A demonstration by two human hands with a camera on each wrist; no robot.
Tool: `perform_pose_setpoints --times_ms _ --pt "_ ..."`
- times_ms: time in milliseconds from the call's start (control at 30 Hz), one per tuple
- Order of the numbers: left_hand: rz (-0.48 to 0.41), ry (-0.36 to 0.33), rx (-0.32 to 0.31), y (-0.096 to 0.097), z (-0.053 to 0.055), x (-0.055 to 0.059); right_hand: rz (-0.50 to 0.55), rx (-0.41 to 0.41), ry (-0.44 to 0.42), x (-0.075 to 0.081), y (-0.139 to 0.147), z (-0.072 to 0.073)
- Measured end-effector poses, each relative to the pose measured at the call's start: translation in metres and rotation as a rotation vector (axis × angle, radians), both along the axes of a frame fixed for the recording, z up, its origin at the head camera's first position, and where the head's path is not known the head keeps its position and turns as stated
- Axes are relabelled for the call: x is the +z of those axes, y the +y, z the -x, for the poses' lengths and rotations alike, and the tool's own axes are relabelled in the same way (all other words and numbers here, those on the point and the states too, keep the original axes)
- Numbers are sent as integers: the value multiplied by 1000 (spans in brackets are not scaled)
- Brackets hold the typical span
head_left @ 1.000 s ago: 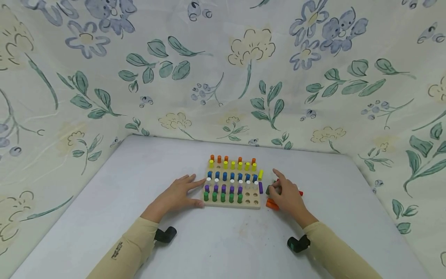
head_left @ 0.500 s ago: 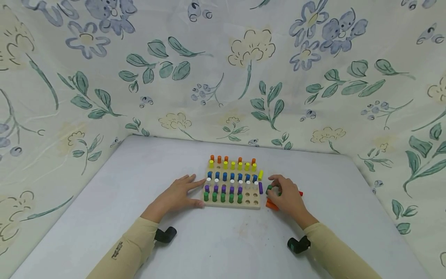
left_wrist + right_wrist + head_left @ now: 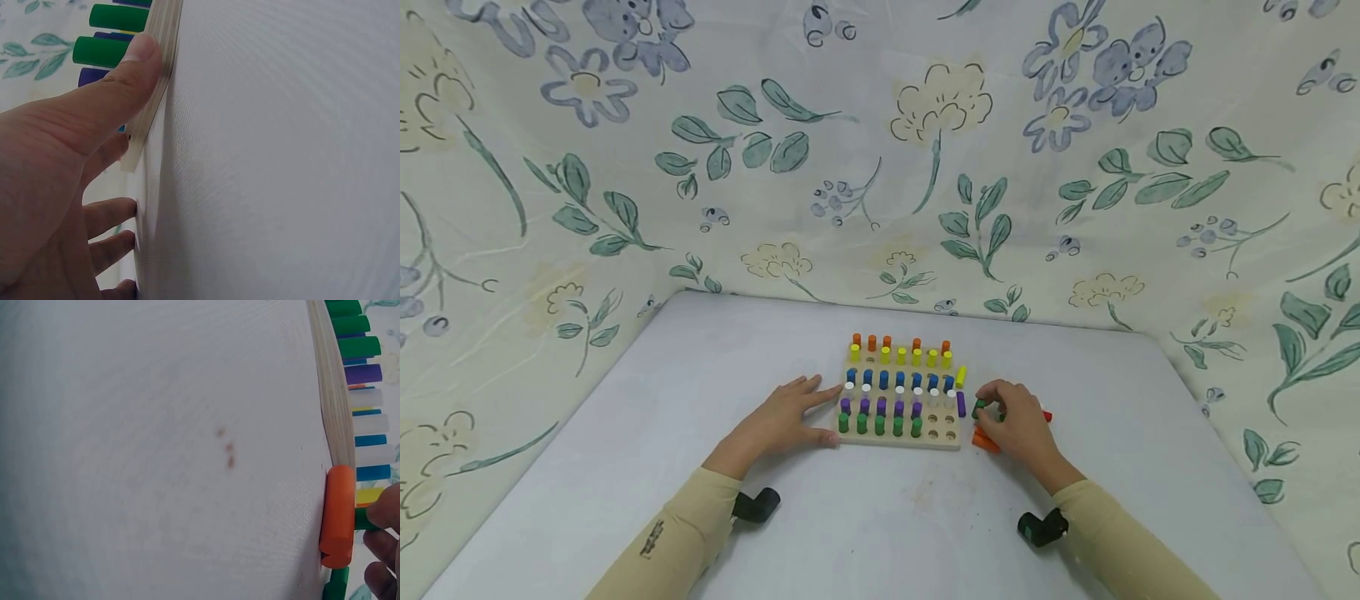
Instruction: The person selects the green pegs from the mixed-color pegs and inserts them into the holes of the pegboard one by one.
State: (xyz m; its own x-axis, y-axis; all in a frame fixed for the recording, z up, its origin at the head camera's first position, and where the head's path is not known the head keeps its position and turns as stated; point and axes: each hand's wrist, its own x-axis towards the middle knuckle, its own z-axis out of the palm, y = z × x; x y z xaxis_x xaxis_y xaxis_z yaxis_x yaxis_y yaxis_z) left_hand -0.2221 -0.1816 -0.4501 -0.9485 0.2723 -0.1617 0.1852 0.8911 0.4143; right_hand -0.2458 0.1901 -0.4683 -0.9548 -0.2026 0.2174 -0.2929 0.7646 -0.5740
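Observation:
A wooden pegboard [image 3: 943, 443] with rows of coloured pegs lies mid-table. My left hand [image 3: 778, 418] rests at its left side, thumb against the near-left corner and index finger at the left edge; in the left wrist view the other fingers [image 3: 111, 215] are spread with tips down on the table. Right of the board, my right hand [image 3: 1022, 425] pinches a green peg [image 3: 361, 519] between thumb and index finger. Orange pegs [image 3: 986, 440] lie just below that hand. The front row's green pegs [image 3: 880, 425] stand upright, with bare holes at the right end.
A yellow peg [image 3: 961, 377] and a purple peg [image 3: 961, 404] lie along the board's right edge. A red peg [image 3: 1047, 415] sticks out beyond my right hand. Another green peg [image 3: 336, 584] lies behind the orange one. Floral cloth [image 3: 880, 167] rises behind the table.
My right hand's raised index finger has come down and curled in to the green peg, closing with the thumb. The left hand and the board have stayed put.

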Motion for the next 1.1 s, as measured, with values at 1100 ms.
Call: perform_pose_setpoints --times_ms 1100 --pt "-4 2 -4 1 -1 3 112 102 50 1 -4 -6"
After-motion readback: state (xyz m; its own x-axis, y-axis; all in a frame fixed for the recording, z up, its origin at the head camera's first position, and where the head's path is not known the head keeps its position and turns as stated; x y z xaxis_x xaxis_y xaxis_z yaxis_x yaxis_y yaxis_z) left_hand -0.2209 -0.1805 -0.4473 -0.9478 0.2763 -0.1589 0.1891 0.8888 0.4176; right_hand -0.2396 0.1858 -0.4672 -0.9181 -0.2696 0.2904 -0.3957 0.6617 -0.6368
